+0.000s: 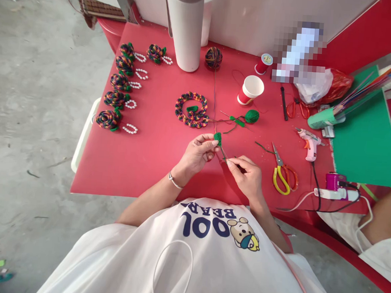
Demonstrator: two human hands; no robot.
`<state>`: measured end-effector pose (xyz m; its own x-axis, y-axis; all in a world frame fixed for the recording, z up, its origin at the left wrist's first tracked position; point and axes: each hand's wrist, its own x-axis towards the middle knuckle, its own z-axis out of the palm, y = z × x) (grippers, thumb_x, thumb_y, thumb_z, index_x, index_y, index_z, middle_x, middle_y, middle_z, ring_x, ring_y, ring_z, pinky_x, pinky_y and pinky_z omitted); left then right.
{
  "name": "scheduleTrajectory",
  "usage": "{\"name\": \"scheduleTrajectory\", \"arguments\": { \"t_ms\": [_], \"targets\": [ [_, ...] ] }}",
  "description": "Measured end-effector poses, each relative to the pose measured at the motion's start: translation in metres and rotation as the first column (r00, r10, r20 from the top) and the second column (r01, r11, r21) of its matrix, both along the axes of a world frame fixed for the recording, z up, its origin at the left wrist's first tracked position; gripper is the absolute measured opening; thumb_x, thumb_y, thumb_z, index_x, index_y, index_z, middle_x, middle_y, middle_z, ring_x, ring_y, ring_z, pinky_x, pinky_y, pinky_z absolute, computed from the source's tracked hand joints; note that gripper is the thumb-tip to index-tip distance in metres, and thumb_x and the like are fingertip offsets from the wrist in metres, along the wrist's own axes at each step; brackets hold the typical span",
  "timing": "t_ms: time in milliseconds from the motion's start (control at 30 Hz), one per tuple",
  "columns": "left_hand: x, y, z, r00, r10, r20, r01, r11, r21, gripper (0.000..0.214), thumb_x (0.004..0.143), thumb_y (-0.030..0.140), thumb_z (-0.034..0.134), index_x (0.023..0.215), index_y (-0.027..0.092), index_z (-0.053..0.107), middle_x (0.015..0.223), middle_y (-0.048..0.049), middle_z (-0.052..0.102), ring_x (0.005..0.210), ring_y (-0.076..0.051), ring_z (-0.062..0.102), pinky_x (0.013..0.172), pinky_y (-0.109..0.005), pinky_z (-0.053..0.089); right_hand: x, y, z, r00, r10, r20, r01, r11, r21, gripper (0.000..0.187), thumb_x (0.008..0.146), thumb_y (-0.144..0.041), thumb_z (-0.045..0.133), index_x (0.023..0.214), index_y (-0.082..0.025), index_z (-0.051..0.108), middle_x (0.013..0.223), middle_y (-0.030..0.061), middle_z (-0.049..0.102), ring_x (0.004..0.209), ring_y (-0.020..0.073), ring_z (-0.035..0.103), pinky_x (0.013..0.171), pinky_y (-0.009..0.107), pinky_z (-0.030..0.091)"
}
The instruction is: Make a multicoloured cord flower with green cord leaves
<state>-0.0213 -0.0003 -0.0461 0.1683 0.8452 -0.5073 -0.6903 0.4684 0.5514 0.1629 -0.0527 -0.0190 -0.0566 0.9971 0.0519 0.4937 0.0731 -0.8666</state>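
Note:
My left hand [198, 154] pinches a small green crocheted piece [218, 138] between thumb and fingers, above the front part of the red table. To its right, my right hand [246, 173] has thumb and forefinger closed on a thin needle-like length [224, 154] that runs up to the green piece; whether it is a needle or yarn I cannot tell. A multicoloured braided coil [191, 110] with a bit of green inside lies just beyond my left hand. Behind my hands rests a green yarn ball [251, 116], with loose strands beside it.
Several multicoloured yarn flowers [108, 120] with bead loops [130, 128] line the left side of the red table [140, 169]. A white bottle [185, 34], paper cup [250, 90] and variegated yarn ball [213, 57] stand behind; scissors [281, 170], glue gun [309, 144] and power strip [336, 194] lie right.

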Motion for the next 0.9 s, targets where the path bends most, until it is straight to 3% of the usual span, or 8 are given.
{"name": "scheduleTrajectory", "arguments": {
  "t_ms": [500,767,900],
  "targets": [
    [0.0009,-0.0015,-0.0025,1.0,-0.022,-0.008,0.022,1.0,0.019,0.05,0.059,0.024,0.1,0.096,0.016,0.067,0.068,0.0012,0.07,0.059,-0.011,0.069,0.045,-0.016,0.038,-0.0008,0.0001,0.0,1.0,0.002,-0.004,-0.002,1.0,0.0,0.02,0.097,-0.035,0.07,0.089,-0.023,0.083,0.076,0.0021,0.069,0.067,0.0156,0.061,0.064,0.029,0.049],
    [0.0014,-0.0023,-0.0026,1.0,-0.025,-0.003,0.025,0.999,0.03,0.059,0.051,0.027,0.104,0.095,0.015,0.067,0.066,0.0009,0.073,0.057,-0.011,0.069,0.043,-0.016,0.04,-0.0012,0.0002,0.0006,1.0,0.004,-0.006,-0.004,1.0,0.019,0.019,0.097,-0.033,0.07,0.089,-0.022,0.083,0.076,0.0021,0.07,0.067,0.0148,0.06,0.063,0.028,0.049],
    [0.0007,-0.0029,-0.0005,0.999,-0.044,-0.012,0.044,0.998,0.047,0.056,0.055,0.026,0.102,0.098,0.015,0.068,0.069,-0.0001,0.075,0.059,-0.012,0.071,0.044,-0.017,0.043,-0.0009,0.0007,-0.0001,1.0,0.005,-0.004,-0.004,1.0,0.027,0.019,0.097,-0.032,0.069,0.089,-0.022,0.083,0.076,0.0022,0.07,0.067,0.015,0.061,0.064,0.028,0.049]
  ]
}}
